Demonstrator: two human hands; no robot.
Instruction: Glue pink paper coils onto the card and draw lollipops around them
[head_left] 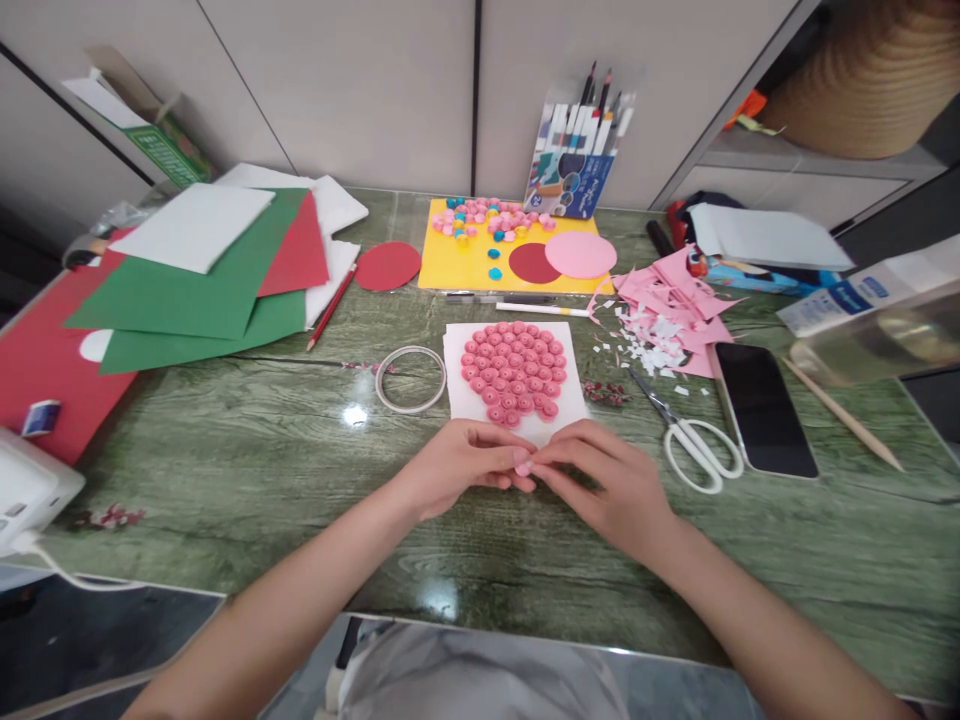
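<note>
A small pink paper piece point(523, 467), perhaps a rolled flower, is pinched between the fingertips of both hands. My left hand point(457, 464) holds it from the left, thumb on top and fingers curled below. From the other side, my right hand point(611, 485) grips it with thumb and forefinger; the piece is partly covered by fingertips. Just beyond them lies a white paper sheet point(459, 402) bearing a rounded cluster of pink paper rosettes point(514, 365). To its left rests a roll of tape point(381, 385), and white-handled scissors point(697, 452) lie to the right.
A yellow sheet point(450, 270) at the back carries small paper rolls and circles. Pink paper scraps point(667, 300), a phone point(769, 410) and a wooden stick point(844, 412) are on the right. Green sheets point(180, 300), a red pencil point(331, 308) and a white device point(34, 490) are left.
</note>
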